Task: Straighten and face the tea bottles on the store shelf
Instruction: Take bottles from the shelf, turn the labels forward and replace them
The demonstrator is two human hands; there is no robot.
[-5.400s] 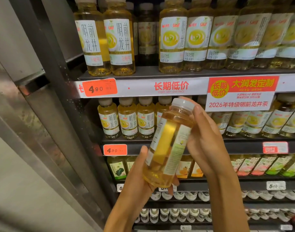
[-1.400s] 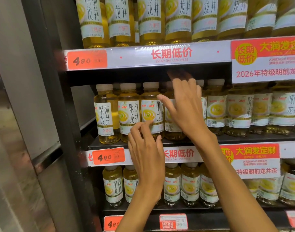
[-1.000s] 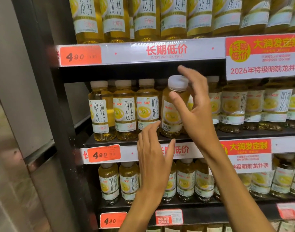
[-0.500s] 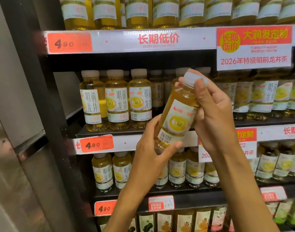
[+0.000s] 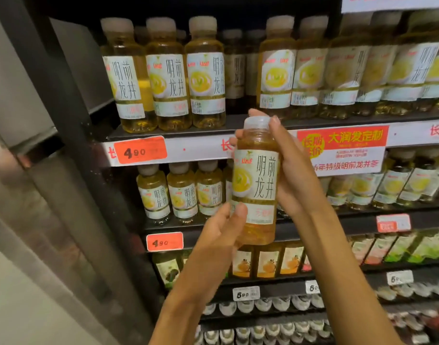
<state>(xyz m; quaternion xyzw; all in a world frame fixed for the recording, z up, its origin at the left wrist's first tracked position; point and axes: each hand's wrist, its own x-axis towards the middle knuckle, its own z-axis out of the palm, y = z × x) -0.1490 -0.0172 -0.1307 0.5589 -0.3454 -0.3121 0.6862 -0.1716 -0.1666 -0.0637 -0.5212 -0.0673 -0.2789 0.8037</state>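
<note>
**One tea bottle held off the shelf, label facing the camera**

Here, near the middle of the frame, a tea bottle [image 5: 257, 180] is held upright in front of the shelves, clear of any shelf board. Its pale cap is at the top and its white label with black characters faces the camera. The right hand [image 5: 291, 170] wraps it from the right side, fingers curled behind the neck and cap, thumb by the cap. The left hand [image 5: 223, 235] comes up from below, fingers curled around the lower left of the bottle, thumb pressed on the bottom edge of the label.

In the upper part of the frame a row of bottles [image 5: 206, 73] stands on the upper shelf [image 5: 178, 131], with a gap in the front row just right of the third bottle; darker bottles stand further back there. An orange price tag [image 5: 140, 150] reading 4.90 sits on the shelf edge at centre left, and a red and white promotion sign [image 5: 347, 150] hangs on the same edge, partly behind the right hand. Below, a second row of bottles [image 5: 182, 192] stands on the next shelf, with a second orange tag [image 5: 165, 241] beneath. At the lower right, shelves carry other drinks, blurred. A grey metal frame [image 5: 51, 170] runs down the left side.
</note>
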